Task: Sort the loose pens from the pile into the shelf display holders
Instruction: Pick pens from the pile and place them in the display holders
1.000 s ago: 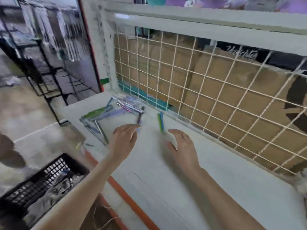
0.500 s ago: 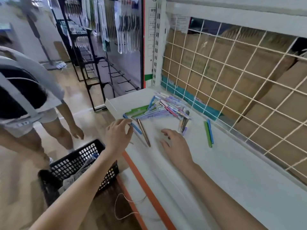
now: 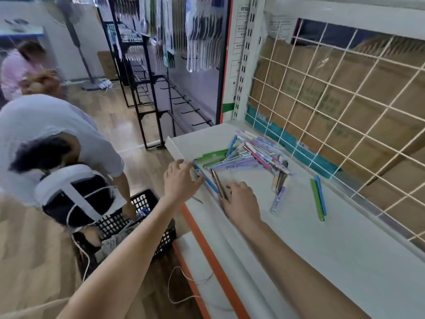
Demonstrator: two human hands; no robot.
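Observation:
A pile of loose pens (image 3: 243, 157), green, purple, pink and blue, lies at the left end of the white shelf (image 3: 322, 245). A blue pen (image 3: 207, 179) and a brown pen (image 3: 218, 184) lie apart from it near the front edge. My left hand (image 3: 181, 180) reaches over the shelf's edge, its curved fingertips touching the blue pen. Resting flat on the shelf, my right hand (image 3: 241, 203) has its fingertips against the brown pen. Further right lie a purple pen (image 3: 277, 201), two dark pens (image 3: 281, 178) and a green and blue pair (image 3: 318, 196). No display holders are in view.
A white wire grid (image 3: 345, 111) backs the shelf, with cardboard boxes behind it. An orange strip (image 3: 207, 249) runs along the shelf front. On the floor to the left, a person bends over a black basket (image 3: 147, 203). Black display racks (image 3: 147, 88) stand beyond.
The view has swung left and a person at the basket has come into sight. My left hand moved to the blue pen at the shelf edge. My right hand slid left to the brown pen.

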